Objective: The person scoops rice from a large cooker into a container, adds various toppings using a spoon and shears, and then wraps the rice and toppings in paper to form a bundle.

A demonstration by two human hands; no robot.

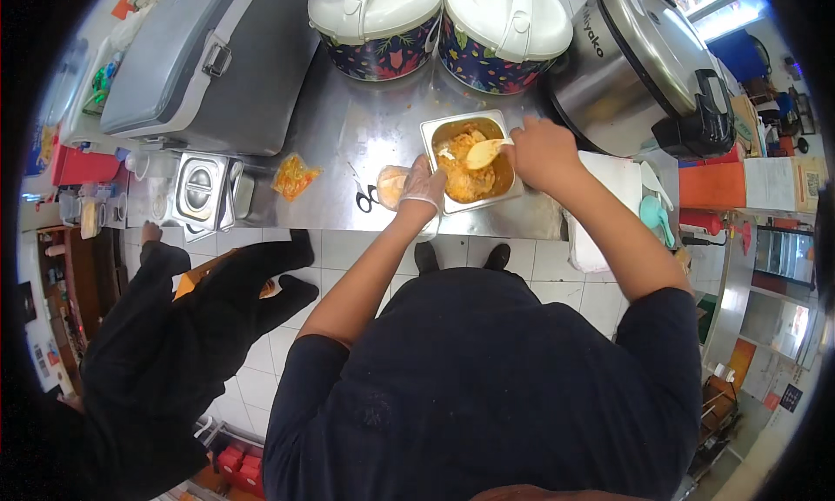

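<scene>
A rectangular steel food pan (pixel 430 139) holds orange-yellow shredded food (pixel 471 178). My right hand (pixel 543 154), bare, grips the handle of a cream-coloured spoon (pixel 484 154), whose bowl rests on the food. My left hand (pixel 423 186), in a clear disposable glove, lies at the pan's left wall with its fingers at the rim; how firmly it grips is hidden. Just left of that hand is a clear round container with orange contents (pixel 391 184). Black-handled scissors (pixel 366 199) lie beside it on the steel table (pixel 333 207).
A bag of orange food (pixel 295 177), lidded steel pans (pixel 199 186) and a grey cool box (pixel 261 83) stand left. Two patterned food carriers (pixel 385 51) and a large steel rice cooker (pixel 613 77) line the back. A person in black (pixel 176 344) is at the left.
</scene>
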